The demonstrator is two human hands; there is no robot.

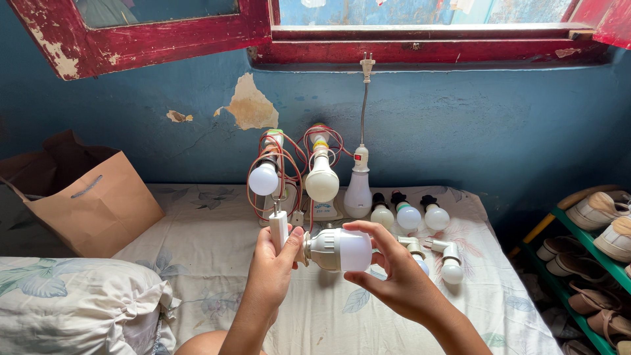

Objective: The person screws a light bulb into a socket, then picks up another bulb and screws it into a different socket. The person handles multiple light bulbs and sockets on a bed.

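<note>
— Where's the white plastic LED bulb (342, 250)?
— Above the bed (217, 263), its grey base at the white socket adapter (279, 230). Right hand (394, 276) clasps the bulb, left hand (273, 263) the adapter.
— Seated?
— Seemingly not fully.

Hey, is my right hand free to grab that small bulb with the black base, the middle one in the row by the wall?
Probably not yet: the right hand is gripping the large bulb, though the path to the black-based bulb looks open.
</note>
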